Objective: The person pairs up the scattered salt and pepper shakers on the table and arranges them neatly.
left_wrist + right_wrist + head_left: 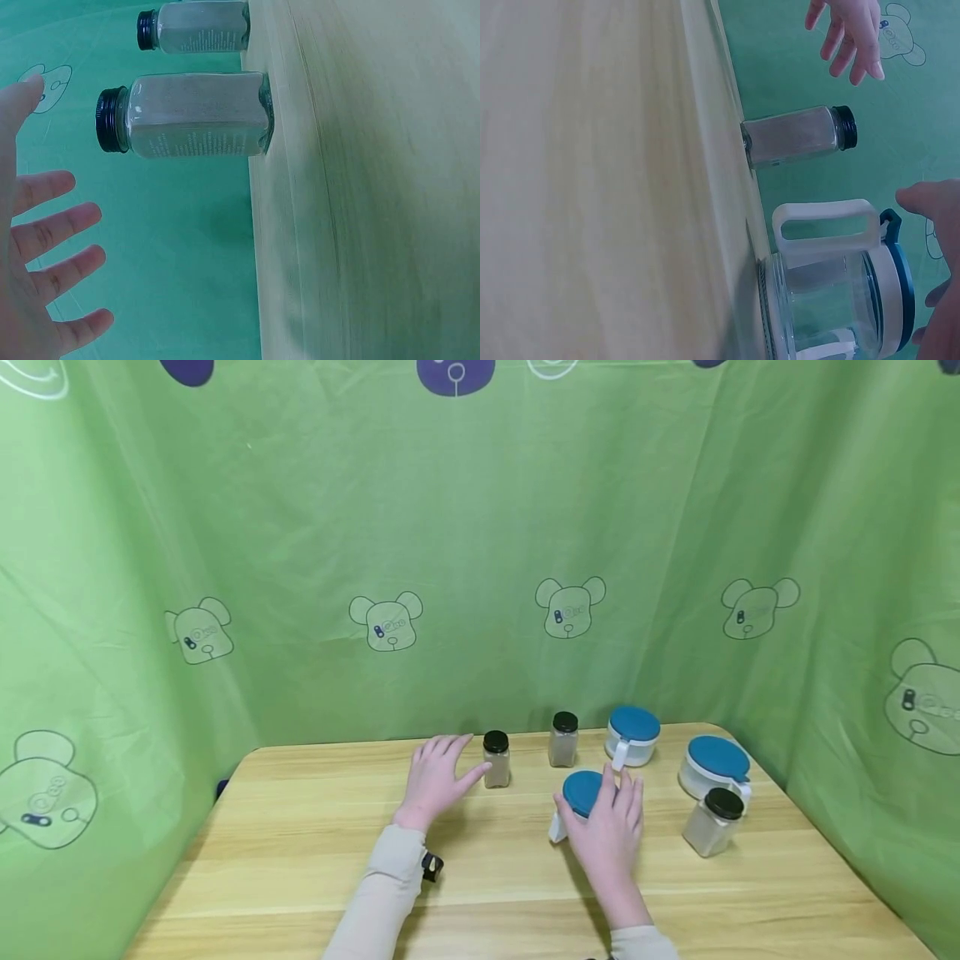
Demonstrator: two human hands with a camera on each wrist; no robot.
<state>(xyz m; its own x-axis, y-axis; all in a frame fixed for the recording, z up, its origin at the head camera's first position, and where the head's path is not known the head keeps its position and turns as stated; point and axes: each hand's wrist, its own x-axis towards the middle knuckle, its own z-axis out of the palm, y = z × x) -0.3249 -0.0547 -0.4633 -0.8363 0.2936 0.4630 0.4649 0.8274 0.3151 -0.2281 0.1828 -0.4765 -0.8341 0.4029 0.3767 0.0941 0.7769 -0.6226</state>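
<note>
Head view, lower centre: left hand (437,782) and right hand (609,839) have fingers outstretched; a leftmost-thumb nudge could topple the adjacent black-capped jar (498,770).

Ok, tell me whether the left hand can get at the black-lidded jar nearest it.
Probably yes: the left hand is spread beside that jar, and the left wrist view shows nothing standing between them.

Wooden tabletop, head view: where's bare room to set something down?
Biggest: from the left hand to the wooden tabletop's left edge. Smaller: between the sleeves; and front right, between the right hand and right edge, nearer than the rightmost black-capped jar. Crowded: right rear, with three blue-lidded handled jars.
</note>
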